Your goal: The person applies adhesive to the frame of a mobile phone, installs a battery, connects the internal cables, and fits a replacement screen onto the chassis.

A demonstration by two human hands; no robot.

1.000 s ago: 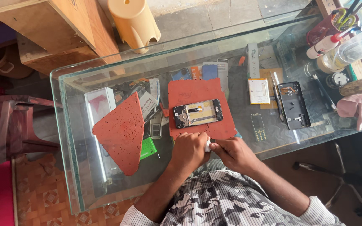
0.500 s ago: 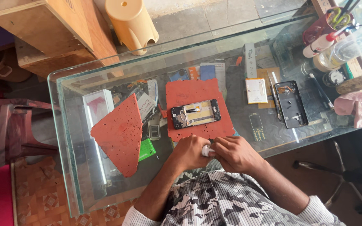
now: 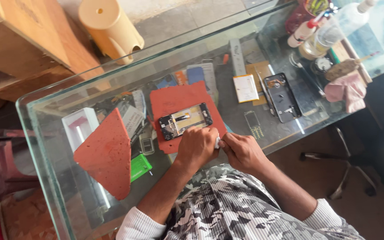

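Both hands pinching a small white bit over the opened phone

Opened phone [image 3: 185,121] is lying on the red mat [image 3: 187,100] on the glass table [image 3: 290,133]; left hand [image 3: 197,146] and right hand [image 3: 243,153] are gripping the small white piece [image 3: 218,142] together, looks mid-repair, steady fine fingerwork needed.

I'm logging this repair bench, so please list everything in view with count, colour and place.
opened phone: 1, black, on square mat
mats: 2, red, square mid-counter, triangular one to its left
phone back: 1, black, right
battery: 1, white, beside it
bottles: 2, clear and white, far right
cloth: 1, pink, right edge
stool: 1, cream, behind counter
counter: 1, glass
white bit: 1, between both hands
left hand; right hand: near edge
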